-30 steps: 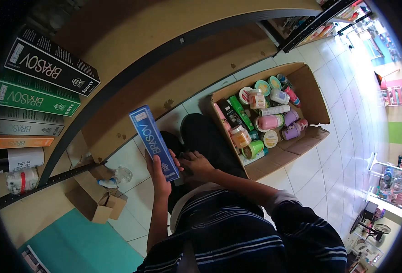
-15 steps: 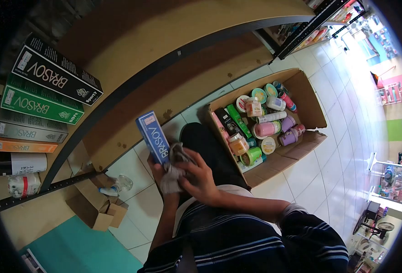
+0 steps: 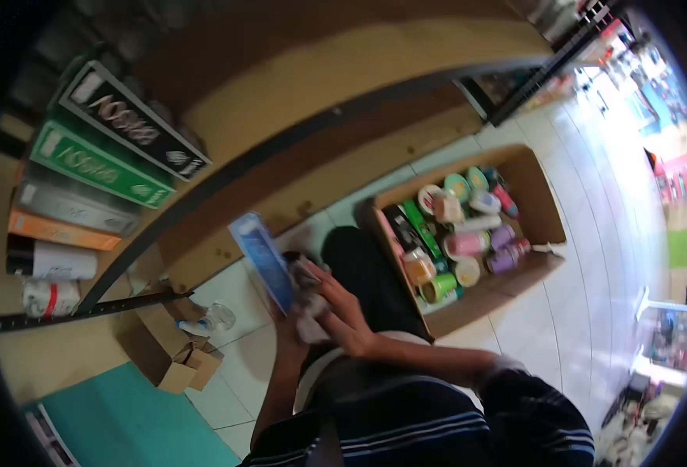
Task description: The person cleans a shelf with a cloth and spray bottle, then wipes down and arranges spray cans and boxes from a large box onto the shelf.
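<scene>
My left hand is closed around the lower end of a blue Brasov box, which stands tilted in front of me. Its lettering is smeared by motion. A crumpled greyish cloth is in my right hand, pressed against the lower side of that box. The cloth and my right hand hide part of the left fingers. Beyond the hands, on the shelf, lie a black Brasov box, a green one, a grey one and an orange one.
An open cardboard carton with several jars, tubes and bottles stands on the tiled floor to the right of my knee. The shelf edge curves across ahead. At lower left are a small open carton and a clear plastic bottle.
My view has shifted, so the shelf and cartons appear lower and mostly farther right. The blue box has turned and blurred, still in my left hand, with the cloth still against it.
</scene>
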